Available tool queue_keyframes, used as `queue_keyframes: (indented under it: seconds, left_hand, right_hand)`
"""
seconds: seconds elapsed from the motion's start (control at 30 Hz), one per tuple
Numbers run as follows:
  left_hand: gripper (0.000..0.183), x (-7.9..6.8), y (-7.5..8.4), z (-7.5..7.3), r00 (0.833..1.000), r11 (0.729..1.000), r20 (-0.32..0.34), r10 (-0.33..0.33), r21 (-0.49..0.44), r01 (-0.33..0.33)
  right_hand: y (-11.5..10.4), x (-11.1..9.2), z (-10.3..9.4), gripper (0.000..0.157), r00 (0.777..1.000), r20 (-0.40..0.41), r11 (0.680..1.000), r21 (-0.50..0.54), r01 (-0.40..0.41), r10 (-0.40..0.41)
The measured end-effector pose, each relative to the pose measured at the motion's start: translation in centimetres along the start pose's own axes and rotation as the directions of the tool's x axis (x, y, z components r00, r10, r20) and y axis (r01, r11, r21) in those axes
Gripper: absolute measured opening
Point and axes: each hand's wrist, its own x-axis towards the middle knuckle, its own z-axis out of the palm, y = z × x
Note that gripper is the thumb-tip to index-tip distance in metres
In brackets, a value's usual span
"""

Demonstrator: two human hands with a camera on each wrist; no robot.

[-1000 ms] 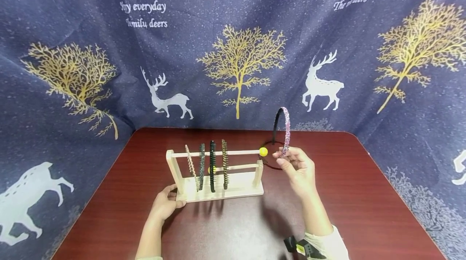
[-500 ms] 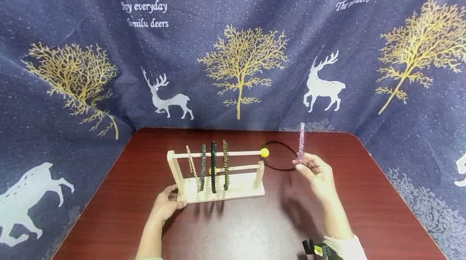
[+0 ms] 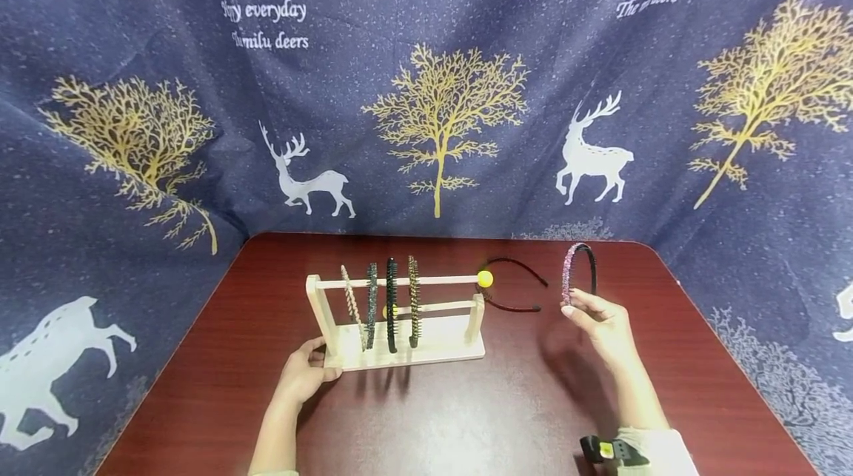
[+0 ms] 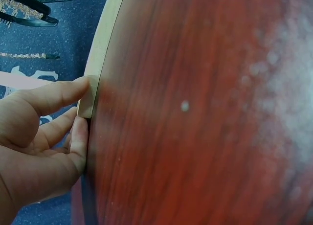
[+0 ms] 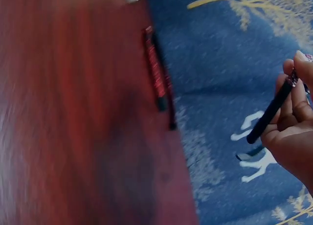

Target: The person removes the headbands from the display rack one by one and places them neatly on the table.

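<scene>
My right hand (image 3: 603, 322) pinches a pink glittery headband (image 3: 568, 272) by one side and holds it upright above the table, right of the rack. In the right wrist view its black end (image 5: 269, 115) sticks out past the fingers. My left hand (image 3: 303, 376) grips the left end of a wooden headband rack (image 3: 445, 335), thumb on the base edge (image 4: 100, 46) in the left wrist view. Hanging on the upper rod are a beige headband (image 3: 351, 302), a dark grey glittery one (image 3: 372, 302), a black one (image 3: 391, 328) and a gold-and-black one (image 3: 414, 313).
A dark red headband (image 3: 512, 308) lies on the table behind the rack's right end. Yellow balls (image 3: 485, 279) cap the rods. The reddish-brown table (image 3: 413, 424) meets a blue cloth backdrop (image 3: 493, 187) with deer and trees.
My right hand has moved right and a little down with the pink headband, away from the rod's end, and the headband has turned. My left hand and the rack stay put.
</scene>
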Motion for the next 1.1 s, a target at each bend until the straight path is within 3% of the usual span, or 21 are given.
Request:
queue_keyframes:
  seconds: [0.13,0.33,0.5,0.7,0.9,1.1]
  left_hand:
    - [0.069,0.0,0.0,-0.1,1.0,1.0,0.001,-0.003,0.001,0.003]
    - [0.07,-0.1,0.0,-0.1,1.0,1.0,0.008,-0.007,-0.018,0.007]
    - [0.07,-0.1,0.0,-0.1,1.0,1.0,0.007,-0.007,-0.013,0.008]
    - [0.069,-0.1,0.0,-0.1,1.0,1.0,0.006,-0.001,-0.016,0.001]
    - [0.069,-0.3,-0.1,0.0,1.0,1.0,0.0,-0.012,-0.012,0.012]
    - [0.068,-0.3,0.2,0.0,1.0,1.0,-0.01,0.0,-0.025,0.0]
  right_hand:
    - [1.3,0.4,-1.1,0.031,1.0,-0.017,0.995,-0.097,-0.01,0.008]
    - [4.1,1.3,-2.9,0.028,0.999,0.009,0.995,-0.085,0.05,-0.05]
    - [4.1,1.7,-3.0,0.028,1.0,-0.022,0.982,-0.187,0.004,-0.008]
    - [4.6,2.5,-3.5,0.03,1.0,-0.019,0.944,-0.328,-0.029,0.025]
    - [5.8,3.0,-4.0,0.028,0.998,-0.015,0.917,-0.394,-0.056,0.055]
    - [6.4,3.9,-4.3,0.024,0.997,0.005,0.857,-0.512,-0.063,0.077]
